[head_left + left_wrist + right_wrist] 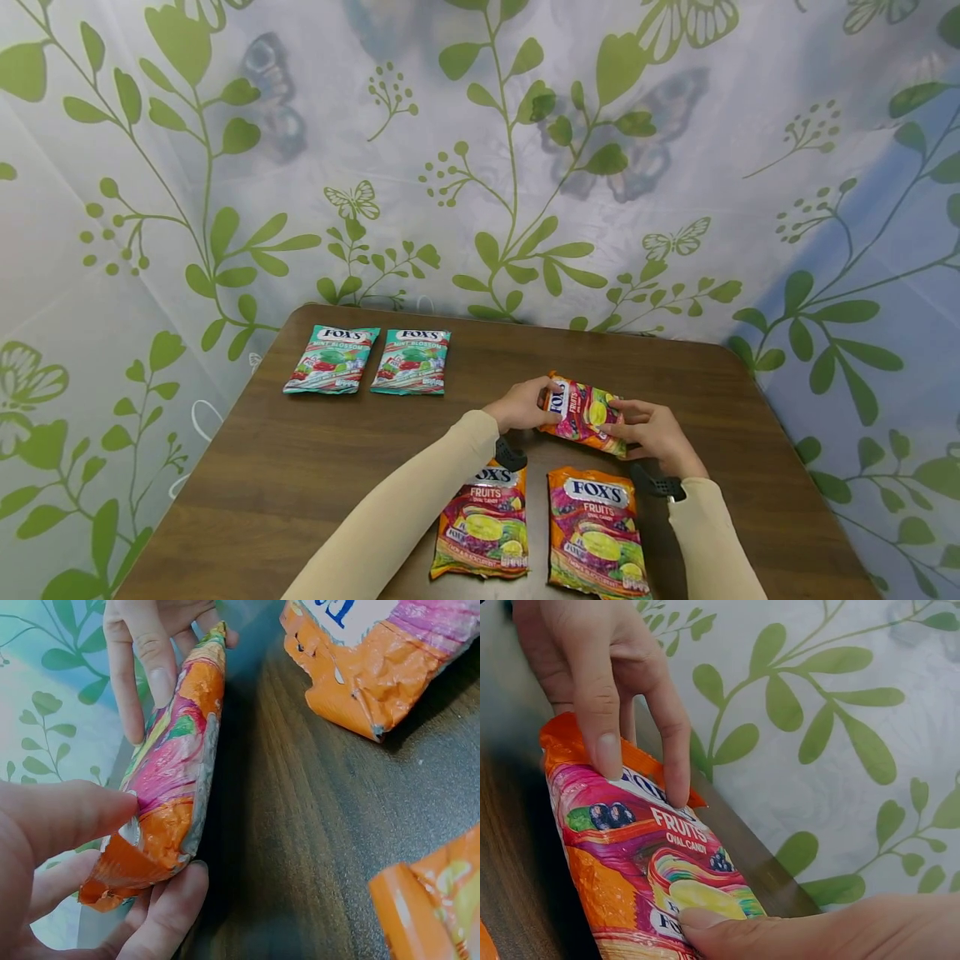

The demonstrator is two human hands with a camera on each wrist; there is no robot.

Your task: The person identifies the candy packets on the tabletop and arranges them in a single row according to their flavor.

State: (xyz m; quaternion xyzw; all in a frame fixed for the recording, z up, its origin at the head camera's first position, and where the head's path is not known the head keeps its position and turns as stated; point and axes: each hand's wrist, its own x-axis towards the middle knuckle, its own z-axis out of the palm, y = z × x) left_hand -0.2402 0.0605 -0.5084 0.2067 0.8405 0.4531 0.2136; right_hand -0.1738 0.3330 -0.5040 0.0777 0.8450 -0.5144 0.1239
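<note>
An orange and purple bag of fruit candy (579, 414) is held between both hands over the right half of the table. My left hand (519, 407) grips its top end, thumb on the printed front and fingers beneath, as the left wrist view shows. At the opposite end my right hand (660, 435) holds the bag, its thumb (742, 934) across the yellow fruit picture. The bag is tilted, with the table showing under it in the left wrist view. Two similar candy bags, one left (483, 525) and one right (597, 533), lie nearer to me, the left one partly behind my sleeve.
Two teal mint candy bags, one at the far left (332, 360) and one beside it (411, 362), lie near the back edge of the brown wooden table (300, 467). A leaf-patterned curtain (480, 167) hangs right behind the table.
</note>
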